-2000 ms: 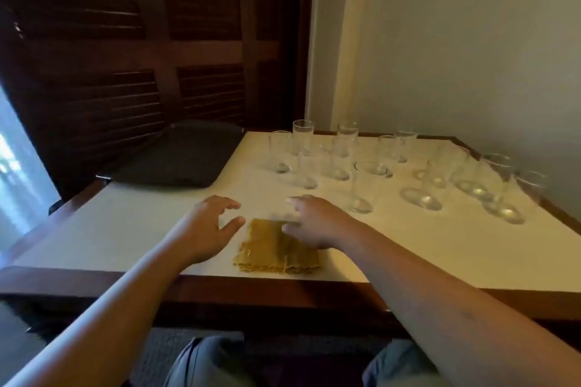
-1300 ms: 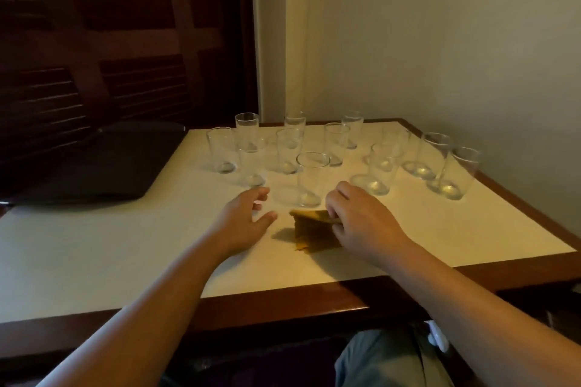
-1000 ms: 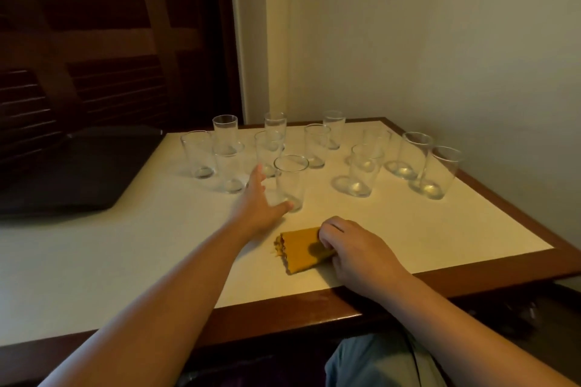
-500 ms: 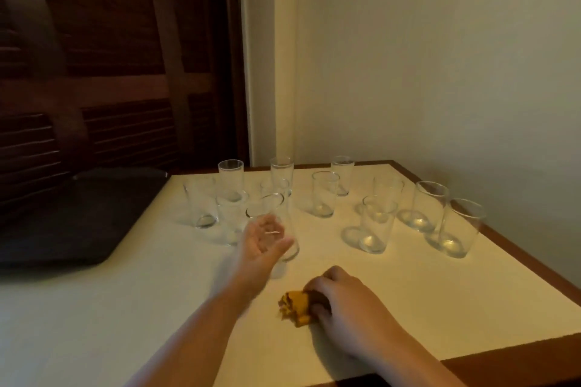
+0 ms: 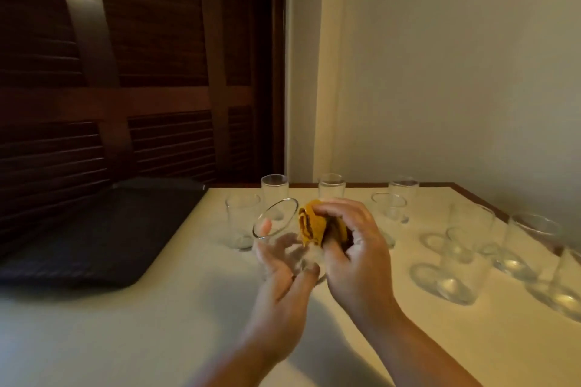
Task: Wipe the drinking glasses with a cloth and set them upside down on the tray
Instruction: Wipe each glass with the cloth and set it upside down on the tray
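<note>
We look down on a pale desk (image 5: 125,324) with a dark wood edge. A dark tray (image 5: 94,229) lies at its far left corner with nothing on it, so we judge the task to be at its first glass. The upright glasses (image 5: 531,245) stand across the far and right side of the desk, none turned over.

Above the middle of the desk the left hand (image 5: 279,286) has its grip curled round the lower body of a tilted glass (image 5: 283,248), lifted clear of the desk. The glass's long axis runs from the base, low and toward the right hand (image 5: 355,261), up to a mouth that opens toward the tray side. The right grip pinches a bunched mustard cloth (image 5: 311,226), held just beside the rim on its outer right side, not inside. We reckon the cloth must come over the rim, or the mouth swing toward it, before the wiping can begin.
</note>
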`<state>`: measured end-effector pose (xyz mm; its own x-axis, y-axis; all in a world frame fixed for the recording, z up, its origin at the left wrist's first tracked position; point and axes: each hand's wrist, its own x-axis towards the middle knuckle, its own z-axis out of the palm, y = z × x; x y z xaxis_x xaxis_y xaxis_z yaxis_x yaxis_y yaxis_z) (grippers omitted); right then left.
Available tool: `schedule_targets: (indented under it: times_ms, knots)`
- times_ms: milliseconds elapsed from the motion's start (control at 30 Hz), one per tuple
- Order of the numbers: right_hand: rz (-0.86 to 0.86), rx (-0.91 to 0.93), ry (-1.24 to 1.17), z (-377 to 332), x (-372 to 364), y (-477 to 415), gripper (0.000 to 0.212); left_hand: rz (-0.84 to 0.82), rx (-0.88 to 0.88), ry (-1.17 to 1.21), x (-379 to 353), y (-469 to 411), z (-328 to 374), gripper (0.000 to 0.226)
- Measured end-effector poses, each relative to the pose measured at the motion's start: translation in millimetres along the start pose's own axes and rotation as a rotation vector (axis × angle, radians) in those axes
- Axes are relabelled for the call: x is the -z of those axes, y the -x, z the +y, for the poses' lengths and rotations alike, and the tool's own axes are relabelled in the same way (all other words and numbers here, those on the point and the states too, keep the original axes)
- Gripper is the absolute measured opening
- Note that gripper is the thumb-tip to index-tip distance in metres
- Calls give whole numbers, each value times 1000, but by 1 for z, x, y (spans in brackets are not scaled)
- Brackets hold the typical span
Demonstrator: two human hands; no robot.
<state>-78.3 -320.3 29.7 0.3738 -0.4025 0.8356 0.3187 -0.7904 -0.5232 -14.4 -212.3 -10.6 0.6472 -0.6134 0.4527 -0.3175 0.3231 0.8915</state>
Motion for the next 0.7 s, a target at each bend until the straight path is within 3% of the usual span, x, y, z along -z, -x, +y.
schedule_targets:
  times_ms: [100, 167, 367, 467, 533, 600, 633, 700]
  knots:
    - [-44, -197, -341, 0, 8, 7, 28, 6, -33, -199, -5, 2, -7, 89]
    - [-83, -303, -465, -3, 17, 11, 22, 21, -47, -309, -4, 0, -11, 84]
    - [-64, -344, -395, 1, 20, 15, 14, 84, -57, -220, 5, -7, 1, 82]
    - [-29, -463, -422, 2, 20, 14, 33, 102, -93, -214, 8, -11, 11, 86]
    - [-61, -406, -355, -4, 20, 15, 49, 100, -42, -196, 6, -10, 7, 71]
    - [-115, -234, -270, -12, 20, 19, 52, 43, 20, -302, 4, -5, 4, 37]
    - [-141, -133, -200, -15, 20, 21, 51, 0, 41, -345, 4, -2, 4, 31]
    - [-164, -65, -132, -13, 19, 22, 48, 26, -20, -359, 4, -3, 2, 49]
